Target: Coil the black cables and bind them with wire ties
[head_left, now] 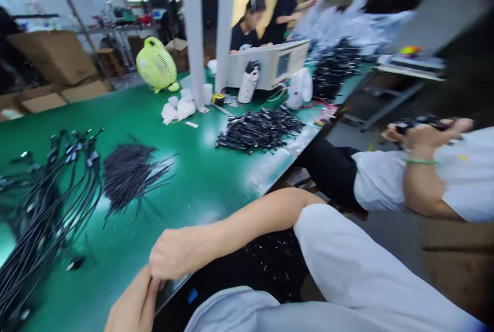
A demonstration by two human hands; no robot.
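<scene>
green worktop (200, 182), near edge: right hand (175, 257) curled closed against left hand (133, 306) (left's grip: cannot tell). cable bundle (42, 213) lies left of both, long axis near-left corner to far edge; left hand nearer.

2 bare hands (173, 257), bare forearm (247, 224), white short sleeve (347, 265), pale grey-blue garment (239, 311)

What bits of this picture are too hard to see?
- Head view: left hand, cut off by the bottom edge, fingertips covered by the right hand; any held thing is hidden.
- Head view: black parts below the green table, dark and too small to tell.
- Head view: cable bundle, blurred, cut by the left edge.
</scene>
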